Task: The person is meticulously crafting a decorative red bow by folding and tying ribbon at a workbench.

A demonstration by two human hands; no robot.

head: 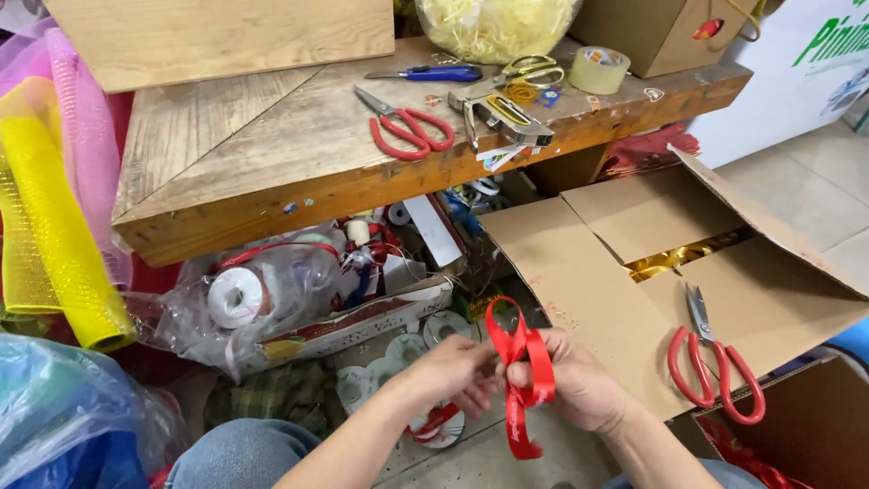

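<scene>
A: Just between the two hands, what is pinched there?

B: A red ribbon [520, 367]; the right hand [579, 385] is closed on its folded loops, fingers curled tight round the middle, and the left hand [453, 371] meets it from the other side, fingertips nipping the same bunch; one loop stands up above the grip, and a loose tail hangs below it.

A: And what crowds the grip?

B: To the right of it, near, a flattened cardboard box [634, 299] with red-handled scissors [715, 362] lying on its flap; gold ribbon [670, 258] shows in the gap beyond. Under the hands, a spool [439, 424] on the floor, partly hidden by the left wrist; whether the ribbon runs from it, I cannot tell.

A: Above?

B: Beyond the grip, a clutter of ribbon rolls in clear plastic [262, 290] under a wooden table [235, 172]; on the tabletop, well apart from the hands, a second pair of red scissors [407, 131], a staple gun [502, 118], a roll of tape [597, 69]. Far to the left, yellow mesh rolls [50, 235]; nothing lies between hands and ribbon.
</scene>
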